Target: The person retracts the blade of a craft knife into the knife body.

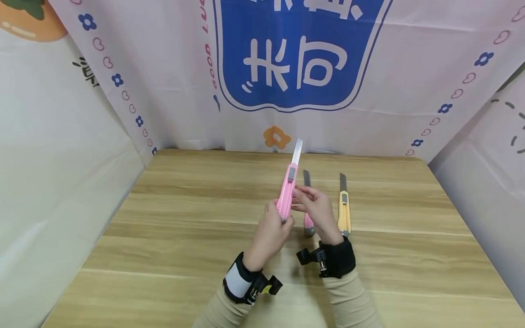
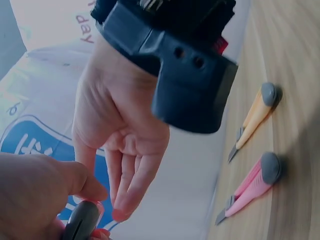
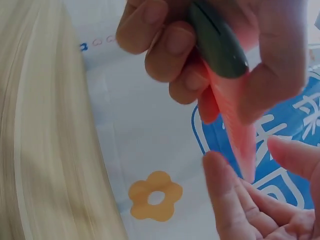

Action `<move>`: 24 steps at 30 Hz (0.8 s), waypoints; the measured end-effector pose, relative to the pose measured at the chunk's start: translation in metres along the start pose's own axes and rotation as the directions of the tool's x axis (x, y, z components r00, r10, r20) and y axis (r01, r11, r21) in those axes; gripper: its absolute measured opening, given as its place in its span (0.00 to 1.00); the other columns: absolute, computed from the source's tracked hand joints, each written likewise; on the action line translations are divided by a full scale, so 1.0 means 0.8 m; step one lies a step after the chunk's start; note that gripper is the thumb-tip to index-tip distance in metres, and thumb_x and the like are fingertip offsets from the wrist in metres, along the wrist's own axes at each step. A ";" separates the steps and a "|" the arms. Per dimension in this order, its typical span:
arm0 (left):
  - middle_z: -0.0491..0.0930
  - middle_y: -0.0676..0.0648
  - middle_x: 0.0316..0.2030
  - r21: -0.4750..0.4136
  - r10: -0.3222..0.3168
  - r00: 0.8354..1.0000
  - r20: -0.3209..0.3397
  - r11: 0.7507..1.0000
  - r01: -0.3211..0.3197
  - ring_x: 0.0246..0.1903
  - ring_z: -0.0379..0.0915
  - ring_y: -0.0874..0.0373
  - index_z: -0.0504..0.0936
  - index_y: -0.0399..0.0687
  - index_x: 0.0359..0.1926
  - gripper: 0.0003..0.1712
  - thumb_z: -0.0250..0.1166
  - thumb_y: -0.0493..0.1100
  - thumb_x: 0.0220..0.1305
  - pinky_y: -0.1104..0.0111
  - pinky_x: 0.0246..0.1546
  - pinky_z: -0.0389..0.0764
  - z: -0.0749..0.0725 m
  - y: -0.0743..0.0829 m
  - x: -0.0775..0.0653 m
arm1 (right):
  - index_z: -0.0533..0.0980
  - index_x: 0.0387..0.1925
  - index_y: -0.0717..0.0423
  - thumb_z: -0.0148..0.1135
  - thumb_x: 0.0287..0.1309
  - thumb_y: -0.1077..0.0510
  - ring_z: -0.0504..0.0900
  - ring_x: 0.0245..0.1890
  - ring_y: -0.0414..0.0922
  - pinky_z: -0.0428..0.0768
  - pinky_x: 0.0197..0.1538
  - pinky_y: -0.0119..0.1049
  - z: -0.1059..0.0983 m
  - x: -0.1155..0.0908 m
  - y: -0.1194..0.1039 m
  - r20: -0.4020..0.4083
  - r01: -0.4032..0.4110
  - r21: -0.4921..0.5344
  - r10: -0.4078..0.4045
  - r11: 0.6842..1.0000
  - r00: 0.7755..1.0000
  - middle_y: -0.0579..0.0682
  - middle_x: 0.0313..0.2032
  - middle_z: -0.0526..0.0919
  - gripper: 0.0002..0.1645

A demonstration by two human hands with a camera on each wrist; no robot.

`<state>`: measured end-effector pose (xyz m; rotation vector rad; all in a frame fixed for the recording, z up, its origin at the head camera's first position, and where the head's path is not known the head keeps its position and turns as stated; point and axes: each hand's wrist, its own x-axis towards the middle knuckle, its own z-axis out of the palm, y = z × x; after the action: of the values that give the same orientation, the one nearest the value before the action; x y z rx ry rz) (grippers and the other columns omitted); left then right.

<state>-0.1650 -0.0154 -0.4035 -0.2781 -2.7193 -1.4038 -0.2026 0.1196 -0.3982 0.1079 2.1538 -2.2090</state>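
My left hand (image 1: 271,232) grips a pink box cutter (image 1: 286,193) by its grey-capped lower end, raised above the table. Its blade (image 1: 297,152) is slid out and points up and away from me. Beside the handle is my right hand (image 1: 321,210), its fingers stretched out, with the fingertips right at the handle's right side. In the right wrist view, the thumb (image 3: 292,155) and fingers of that hand stand apart around the far part of the cutter. The slider (image 1: 291,174) shows on the upper face of the handle.
A second pink box cutter (image 1: 309,224), partly behind my right hand, lies on the wooden table (image 1: 164,228). A yellow box cutter (image 1: 344,212) lies to its right. Both have blades out, pointing away. A printed cloth (image 1: 184,114) hangs behind the table's far edge.
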 end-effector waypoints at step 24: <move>0.72 0.30 0.62 -0.489 0.010 0.868 0.496 0.830 0.269 0.57 0.77 0.47 0.65 0.32 0.66 0.27 0.56 0.37 0.69 0.65 0.56 0.82 -0.047 -0.033 0.022 | 0.74 0.55 0.71 0.60 0.62 0.62 0.85 0.28 0.32 0.85 0.37 0.27 -0.016 -0.004 -0.006 -0.024 -0.013 -0.025 0.012 1.000 1.000 0.40 0.30 0.86 0.22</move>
<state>-0.1885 -0.0586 -0.4003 -0.5398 -2.6347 -2.4450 -0.1995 0.1325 -0.3936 0.1473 2.1864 -2.1844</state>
